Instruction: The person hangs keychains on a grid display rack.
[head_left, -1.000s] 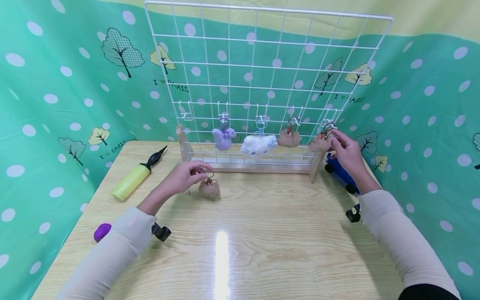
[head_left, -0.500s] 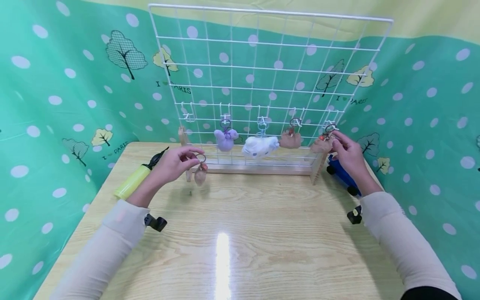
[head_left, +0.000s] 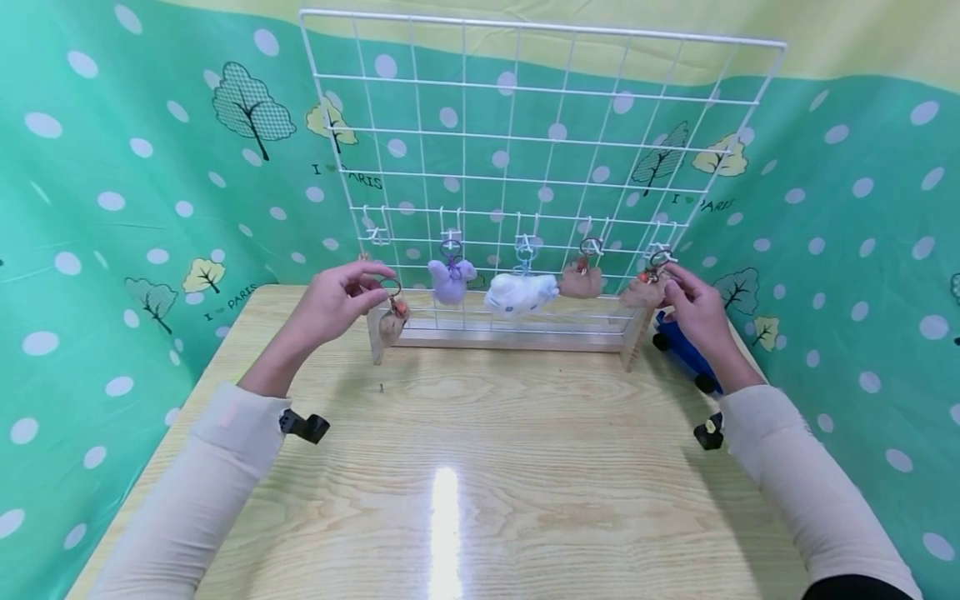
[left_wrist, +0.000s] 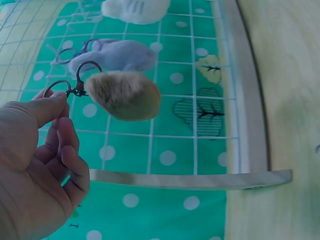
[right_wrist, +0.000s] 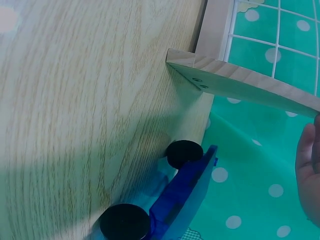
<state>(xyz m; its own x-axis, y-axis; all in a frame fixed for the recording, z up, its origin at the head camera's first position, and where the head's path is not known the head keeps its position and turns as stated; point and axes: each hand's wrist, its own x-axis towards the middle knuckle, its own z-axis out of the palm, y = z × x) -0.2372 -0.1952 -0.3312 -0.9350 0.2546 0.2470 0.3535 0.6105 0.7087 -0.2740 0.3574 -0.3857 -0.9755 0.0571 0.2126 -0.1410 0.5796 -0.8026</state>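
Thumb and forefinger of my left hand [head_left: 333,304] pinch the metal ring of a brown plush keychain [head_left: 392,323]. Its furry body [left_wrist: 125,95] dangles from the ring in the left wrist view, in front of the wire grid rack [head_left: 517,179]. Above it, the leftmost white hook [head_left: 377,235] bears nothing. At the rack's right end my right hand [head_left: 697,312] pinches another brown plush keychain [head_left: 642,292] near its ring, at the rightmost hook. Only the edge of that hand shows in the right wrist view. Between the hands hang a purple keychain [head_left: 452,282], a white-and-blue one [head_left: 521,293] and a brown one [head_left: 581,279].
The rack stands on wooden feet [right_wrist: 240,80] at the back of the wooden table [head_left: 525,467]. A blue toy with black wheels [head_left: 684,350] lies by its right foot, under the right forearm. Behind rises a green dotted curtain [head_left: 150,217].
My left hand has lifted its keychain off the tabletop area and moved up and left toward the rack's left end. The yellow pump is now covered by the left arm. The right hand stays put.
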